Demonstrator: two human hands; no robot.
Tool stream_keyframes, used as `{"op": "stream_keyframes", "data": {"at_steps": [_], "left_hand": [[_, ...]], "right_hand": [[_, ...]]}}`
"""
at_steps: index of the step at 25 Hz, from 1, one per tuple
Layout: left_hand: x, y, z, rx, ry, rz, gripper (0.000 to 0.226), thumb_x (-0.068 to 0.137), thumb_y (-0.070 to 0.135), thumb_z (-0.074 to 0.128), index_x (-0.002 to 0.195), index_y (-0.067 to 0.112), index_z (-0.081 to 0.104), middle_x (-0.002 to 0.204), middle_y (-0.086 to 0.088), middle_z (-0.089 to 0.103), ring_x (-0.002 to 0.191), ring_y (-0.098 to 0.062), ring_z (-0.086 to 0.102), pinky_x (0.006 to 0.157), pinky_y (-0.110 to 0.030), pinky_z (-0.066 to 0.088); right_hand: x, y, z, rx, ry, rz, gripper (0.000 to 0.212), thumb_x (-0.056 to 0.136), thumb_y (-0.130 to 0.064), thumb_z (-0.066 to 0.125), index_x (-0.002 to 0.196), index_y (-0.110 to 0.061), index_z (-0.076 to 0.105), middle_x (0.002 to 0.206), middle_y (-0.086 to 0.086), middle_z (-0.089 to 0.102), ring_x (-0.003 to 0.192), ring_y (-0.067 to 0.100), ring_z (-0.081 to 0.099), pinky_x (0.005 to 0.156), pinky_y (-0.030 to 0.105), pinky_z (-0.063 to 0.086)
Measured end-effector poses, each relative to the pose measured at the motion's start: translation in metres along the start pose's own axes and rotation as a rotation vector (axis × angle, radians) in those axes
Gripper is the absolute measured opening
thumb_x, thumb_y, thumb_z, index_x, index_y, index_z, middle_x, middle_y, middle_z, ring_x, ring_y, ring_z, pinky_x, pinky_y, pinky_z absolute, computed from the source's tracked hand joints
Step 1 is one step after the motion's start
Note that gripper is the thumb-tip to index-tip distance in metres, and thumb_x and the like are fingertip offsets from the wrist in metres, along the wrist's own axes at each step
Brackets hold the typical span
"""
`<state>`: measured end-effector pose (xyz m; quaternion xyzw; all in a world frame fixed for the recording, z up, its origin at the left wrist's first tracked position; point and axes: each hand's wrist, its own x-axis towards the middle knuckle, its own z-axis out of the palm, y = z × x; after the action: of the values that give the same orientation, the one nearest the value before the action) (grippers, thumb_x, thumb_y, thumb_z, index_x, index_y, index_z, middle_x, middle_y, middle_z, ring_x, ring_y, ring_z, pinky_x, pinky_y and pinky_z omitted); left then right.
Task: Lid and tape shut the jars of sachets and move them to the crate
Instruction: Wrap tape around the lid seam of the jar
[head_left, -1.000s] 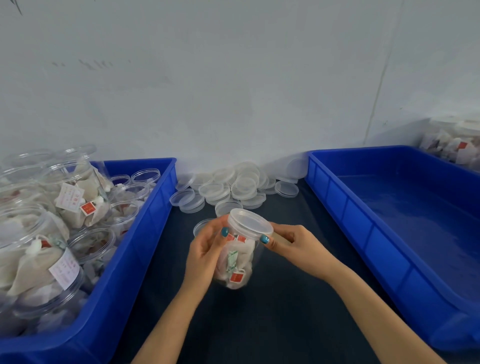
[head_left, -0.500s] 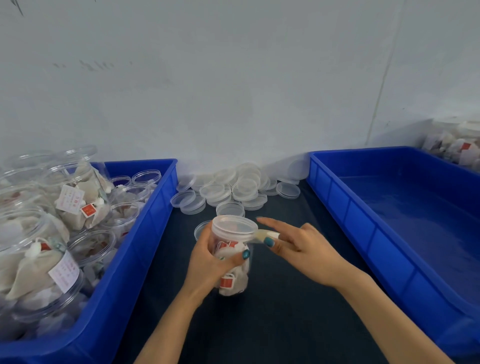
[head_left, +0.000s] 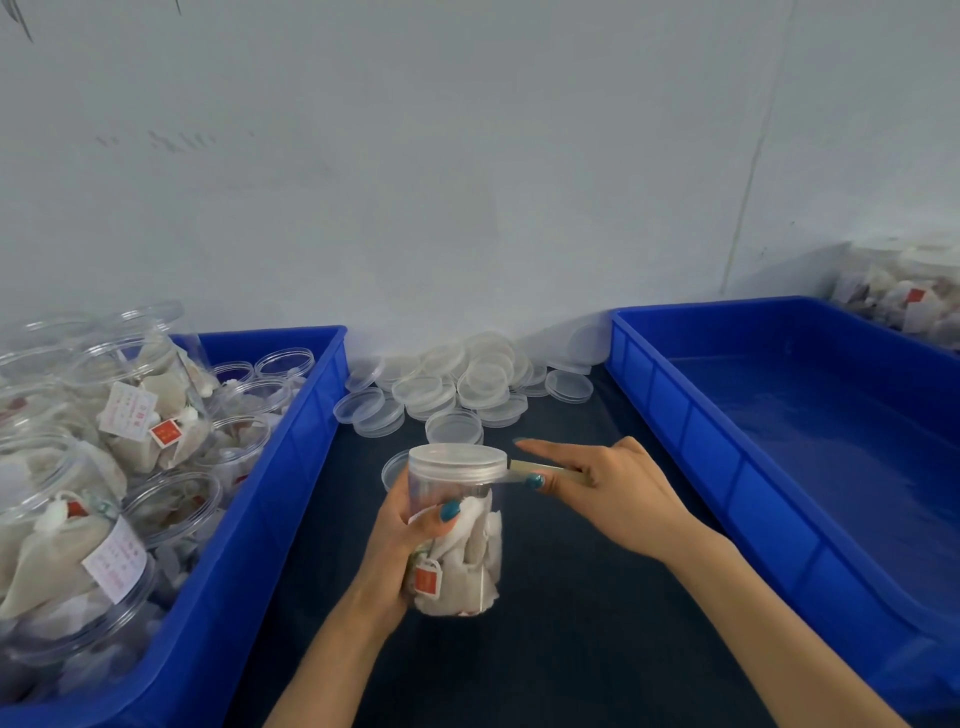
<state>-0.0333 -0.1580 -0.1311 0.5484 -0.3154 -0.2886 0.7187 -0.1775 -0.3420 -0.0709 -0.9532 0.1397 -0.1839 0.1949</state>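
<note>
Head view: at left, a blue crate (head_left: 291, 467) holds open jars of sachets. Over the dark table (head_left: 571, 649), the left hand (head_left: 400, 545) grips a lidded jar (head_left: 467, 561) upright. The right hand (head_left: 618, 493) pinches a tape strip (head_left: 550, 470) reaching its lid (head_left: 457, 460). Right crate (head_left: 701, 457) sits beyond.

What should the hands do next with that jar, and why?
Probably wind the tape strip round the lid seam, turning the jar. The left hand grips the jar, the lid is on, and the right hand holds tape touching its rim.
</note>
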Motion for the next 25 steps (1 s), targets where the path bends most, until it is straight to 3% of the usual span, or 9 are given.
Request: {"op": "stream_keyframes", "data": {"at_steps": [3,5,10,14,16,18,21,22,25], "left_hand": [[-0.002,-0.002,0.000,-0.115,-0.043,-0.004,0.074,0.047,0.038,0.091,0.117,0.024,0.071,0.105,-0.009,0.075,0.091,-0.023,0.073,0.071,-0.033,0.060],[-0.004,-0.001,0.000,-0.169,-0.101,-0.004,0.065,0.043,0.046,0.096,0.104,0.031,0.077,0.100,-0.007,0.076,0.086,-0.020,0.074,0.070,-0.032,0.060],[-0.007,0.003,-0.001,-0.326,-0.130,-0.149,0.097,0.030,0.043,0.102,0.114,0.010,0.069,0.094,-0.015,0.076,0.080,-0.026,0.075,0.063,-0.035,0.061],[-0.008,0.005,-0.003,-0.337,-0.188,-0.211,0.080,0.028,0.048,0.101,0.098,0.013,0.081,0.096,-0.015,0.076,0.085,-0.026,0.075,0.066,-0.034,0.060],[-0.010,0.004,-0.006,-0.275,-0.215,-0.212,0.089,0.038,0.053,0.098,0.113,0.012,0.075,0.103,-0.013,0.076,0.093,-0.025,0.074,0.072,-0.033,0.060],[-0.010,0.005,-0.008,-0.167,-0.216,-0.231,0.105,0.042,0.060,0.094,0.127,0.011,0.057,0.109,-0.010,0.075,0.100,-0.024,0.073,0.076,-0.031,0.059],[-0.004,0.009,-0.009,0.133,-0.209,-0.156,0.111,0.044,0.079,0.082,0.134,0.021,0.049,0.123,0.002,0.071,0.115,-0.019,0.067,0.087,-0.028,0.056],[-0.001,0.011,-0.011,0.229,-0.195,-0.081,0.113,0.046,0.081,0.079,0.139,0.025,0.046,0.130,0.005,0.067,0.121,-0.017,0.063,0.093,-0.028,0.053],[0.005,0.018,-0.016,0.364,-0.145,0.088,0.100,0.058,0.067,0.084,0.144,0.034,0.044,0.137,0.014,0.060,0.128,-0.009,0.056,0.098,-0.023,0.050]], "right_hand": [[0.003,-0.004,-0.001,0.064,-0.050,-0.008,0.050,0.090,-0.067,0.040,0.138,-0.052,0.049,0.047,-0.027,0.052,0.063,-0.017,0.051,0.067,0.013,0.024],[0.003,-0.009,-0.003,0.097,-0.075,-0.030,0.050,0.090,-0.066,0.041,0.137,-0.051,0.050,0.045,-0.028,0.050,0.060,-0.016,0.051,0.064,0.013,0.021],[0.007,-0.012,-0.005,0.126,-0.072,-0.054,0.042,0.090,-0.064,0.047,0.131,-0.056,0.052,0.042,-0.011,0.043,0.053,0.001,0.051,0.061,0.015,0.022],[0.005,-0.012,-0.007,0.202,-0.120,-0.069,0.043,0.078,-0.076,0.041,0.118,-0.068,0.052,0.048,-0.003,0.044,0.049,0.007,0.047,0.061,0.012,0.022],[0.005,-0.009,-0.006,0.226,-0.164,-0.092,0.039,0.074,-0.081,0.040,0.111,-0.075,0.050,0.055,0.001,0.053,0.049,0.007,0.045,0.059,0.009,0.029],[0.005,-0.005,-0.005,0.295,-0.234,-0.117,0.044,0.073,-0.081,0.045,0.116,-0.073,0.051,0.074,-0.012,0.071,0.057,0.002,0.054,0.064,0.009,0.041],[0.005,0.003,0.003,0.317,-0.248,-0.094,0.049,0.075,-0.075,0.052,0.122,-0.061,0.057,0.108,-0.022,0.072,0.081,0.004,0.068,0.082,0.026,0.054],[0.004,0.005,0.006,0.287,-0.222,-0.078,0.047,0.076,-0.074,0.051,0.121,-0.062,0.056,0.106,-0.021,0.073,0.081,0.007,0.068,0.083,0.029,0.053],[-0.002,0.009,0.017,0.102,-0.086,-0.078,0.033,0.081,-0.075,0.046,0.113,-0.074,0.044,0.068,-0.017,0.064,0.065,0.003,0.056,0.077,0.024,0.037]]}}
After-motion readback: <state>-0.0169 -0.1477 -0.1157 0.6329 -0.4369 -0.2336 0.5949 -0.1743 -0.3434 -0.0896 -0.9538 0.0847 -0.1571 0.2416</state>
